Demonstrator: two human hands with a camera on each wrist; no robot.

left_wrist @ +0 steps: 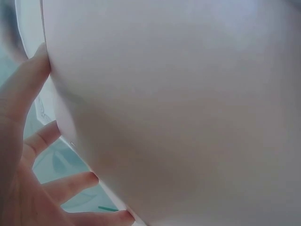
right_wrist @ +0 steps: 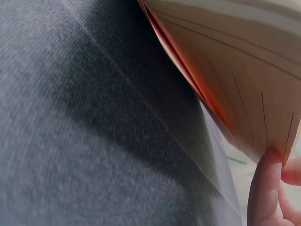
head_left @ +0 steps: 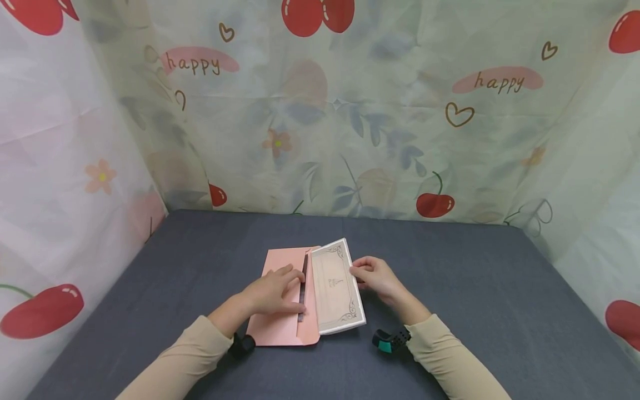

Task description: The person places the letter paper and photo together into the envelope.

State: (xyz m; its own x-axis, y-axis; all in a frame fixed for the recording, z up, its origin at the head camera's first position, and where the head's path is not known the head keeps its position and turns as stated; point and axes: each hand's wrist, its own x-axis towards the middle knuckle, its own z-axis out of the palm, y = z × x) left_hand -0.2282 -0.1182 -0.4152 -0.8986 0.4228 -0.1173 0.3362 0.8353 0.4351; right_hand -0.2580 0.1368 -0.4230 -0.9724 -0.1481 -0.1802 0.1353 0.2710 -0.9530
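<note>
A pink envelope [head_left: 275,330] lies on the table with a dark slit along its right part. Over it my left hand [head_left: 272,289] spreads thumb and fingers, the tips touching the edge at that slit. The pink panel [left_wrist: 178,94] fills most of the left wrist view, my fingertips [left_wrist: 89,179] lined along its edge. A cream paper pad [head_left: 334,289] with ornate corners and a small ship-like print slants at the envelope's right side, overlapping its edge. My right hand [head_left: 377,278] pinches its right edge. In the right wrist view the pad's underside [right_wrist: 244,84] carries thin lines.
Dark grey cloth covers the table [head_left: 475,289]. Behind it hangs a patterned curtain [head_left: 350,122], with more fabric at both sides. A black band with a teal patch [head_left: 387,341] is on my right wrist, and a black device [head_left: 242,344] sits by my left wrist.
</note>
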